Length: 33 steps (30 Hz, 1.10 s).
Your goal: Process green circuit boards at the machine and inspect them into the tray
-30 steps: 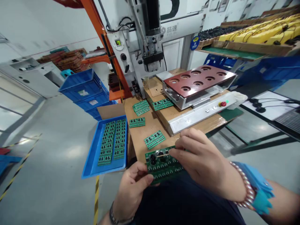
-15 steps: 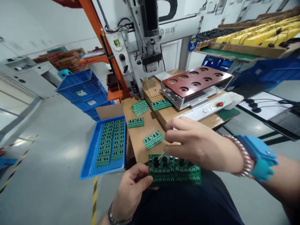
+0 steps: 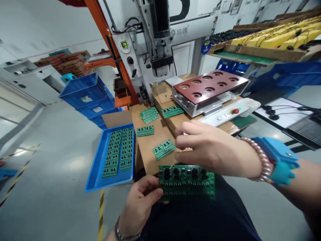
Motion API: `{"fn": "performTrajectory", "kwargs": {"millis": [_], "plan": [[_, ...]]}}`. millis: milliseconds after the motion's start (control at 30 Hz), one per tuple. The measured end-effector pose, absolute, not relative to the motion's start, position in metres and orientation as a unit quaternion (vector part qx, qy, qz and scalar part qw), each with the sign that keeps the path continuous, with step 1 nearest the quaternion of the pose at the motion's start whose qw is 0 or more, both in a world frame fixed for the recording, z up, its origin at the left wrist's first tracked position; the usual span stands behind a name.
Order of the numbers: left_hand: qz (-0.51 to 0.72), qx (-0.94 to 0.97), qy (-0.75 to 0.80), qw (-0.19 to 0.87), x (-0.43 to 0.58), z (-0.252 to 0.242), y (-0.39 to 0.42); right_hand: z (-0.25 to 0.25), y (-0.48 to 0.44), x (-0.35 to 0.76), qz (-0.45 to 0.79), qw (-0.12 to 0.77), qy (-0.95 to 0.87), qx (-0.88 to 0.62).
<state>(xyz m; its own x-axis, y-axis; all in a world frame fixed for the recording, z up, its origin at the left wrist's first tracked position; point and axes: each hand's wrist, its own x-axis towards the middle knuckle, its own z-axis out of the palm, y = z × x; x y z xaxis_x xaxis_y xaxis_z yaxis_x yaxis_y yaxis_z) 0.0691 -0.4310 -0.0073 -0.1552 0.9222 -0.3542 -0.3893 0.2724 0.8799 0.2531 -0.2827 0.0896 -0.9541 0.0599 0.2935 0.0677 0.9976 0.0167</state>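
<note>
A green circuit board (image 3: 187, 184) with black round components along its upper half is gripped at its left edge by my left hand (image 3: 141, 204), thumb on the front face. Above the board, my right hand (image 3: 205, 144) is closed in a pinch on a thin pale stick (image 3: 173, 165). The stick's lower end points down at the board's top left, close to the leftmost black components; whether it touches is too small to tell. Just beyond my fingers lies another circuit board (image 3: 164, 149) on the brown bench (image 3: 147, 160).
A blue tray (image 3: 94, 174) with rows of boards stands left. More boards (image 3: 145, 131) lie on the bench. Behind are a machine head (image 3: 162, 60) and a red-brown fixture plate (image 3: 210, 86) with round holes. Blue crates (image 3: 87, 97) are stacked at the left.
My right hand has lifted slightly, and the stick's lower end has moved up from the leftmost black components. The left hand and board have stayed nearly still.
</note>
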Motion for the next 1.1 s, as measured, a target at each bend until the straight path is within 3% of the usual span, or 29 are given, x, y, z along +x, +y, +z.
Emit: {"fn": "performTrajectory", "kwargs": {"millis": [1100], "plan": [[0.568,0.225,0.514,0.602,0.068,-0.007,-0.431,0.091,-0.296,0.251,-0.015,0.157,-0.987,-0.02]]}}
